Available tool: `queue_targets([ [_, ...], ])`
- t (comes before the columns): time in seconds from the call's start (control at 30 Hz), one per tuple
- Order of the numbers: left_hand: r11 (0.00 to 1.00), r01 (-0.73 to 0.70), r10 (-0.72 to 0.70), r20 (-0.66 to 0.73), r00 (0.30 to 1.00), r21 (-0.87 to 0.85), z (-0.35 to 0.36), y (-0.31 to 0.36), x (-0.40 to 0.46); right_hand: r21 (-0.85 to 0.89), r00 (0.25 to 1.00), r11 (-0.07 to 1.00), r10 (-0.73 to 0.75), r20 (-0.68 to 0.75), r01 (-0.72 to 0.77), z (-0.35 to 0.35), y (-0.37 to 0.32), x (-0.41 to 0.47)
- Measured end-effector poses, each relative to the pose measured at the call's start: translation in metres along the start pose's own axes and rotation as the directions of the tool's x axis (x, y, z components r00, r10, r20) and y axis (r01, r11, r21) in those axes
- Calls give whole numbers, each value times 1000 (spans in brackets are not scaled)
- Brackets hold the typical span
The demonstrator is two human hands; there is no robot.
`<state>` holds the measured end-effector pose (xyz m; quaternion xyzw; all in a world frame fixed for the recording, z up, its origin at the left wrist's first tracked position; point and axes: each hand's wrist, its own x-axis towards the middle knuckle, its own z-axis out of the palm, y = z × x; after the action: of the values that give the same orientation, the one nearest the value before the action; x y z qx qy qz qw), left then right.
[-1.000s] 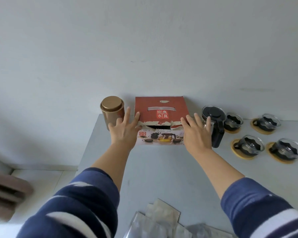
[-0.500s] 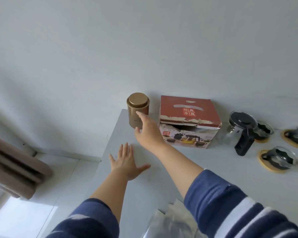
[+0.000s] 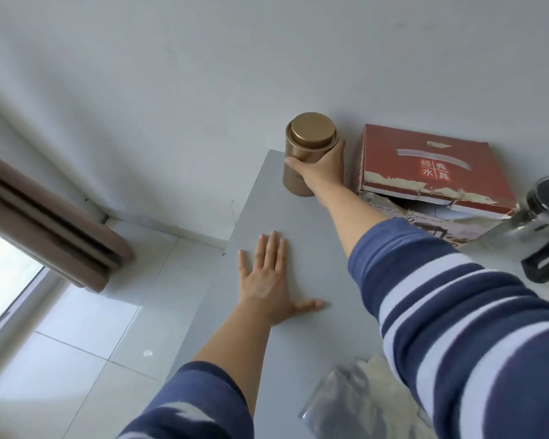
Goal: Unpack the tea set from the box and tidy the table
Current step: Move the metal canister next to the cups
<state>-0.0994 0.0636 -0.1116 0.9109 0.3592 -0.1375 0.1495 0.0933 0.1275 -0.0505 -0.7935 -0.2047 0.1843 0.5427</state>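
Observation:
A gold-brown round tin (image 3: pixel 308 144) with a lid stands at the far left corner of the grey table (image 3: pixel 267 217). My right hand (image 3: pixel 322 166) is wrapped around the tin's side. My left hand (image 3: pixel 268 280) lies flat on the table nearer to me, fingers spread, holding nothing. To the right of the tin sits the red tea set box (image 3: pixel 431 169), its torn lid partly open. A glass teapot (image 3: pixel 545 229) with a black handle shows at the right edge.
Crumpled clear plastic wrapping (image 3: pixel 349 403) lies on the table near me. The table's left edge drops to a white tiled floor (image 3: pixel 86 337). A brown curtain (image 3: pixel 45 223) hangs at the left by a window. A white wall stands behind the table.
My right hand left the box, reached left and closed around the tin. My left hand dropped from the box to lie flat on the table. The view swung left.

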Motion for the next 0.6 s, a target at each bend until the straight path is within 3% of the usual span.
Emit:
queue_targets([
  [0.37,1000,6,-5,-11,1000,20,-3,2,-4,83,990,993,-89,110,80,-26,-9,-71],
  [0.6,995,88,-85,-47,995,56,-4,18,-22,151,977,984,-123,172,97,-109,-13,-123],
])
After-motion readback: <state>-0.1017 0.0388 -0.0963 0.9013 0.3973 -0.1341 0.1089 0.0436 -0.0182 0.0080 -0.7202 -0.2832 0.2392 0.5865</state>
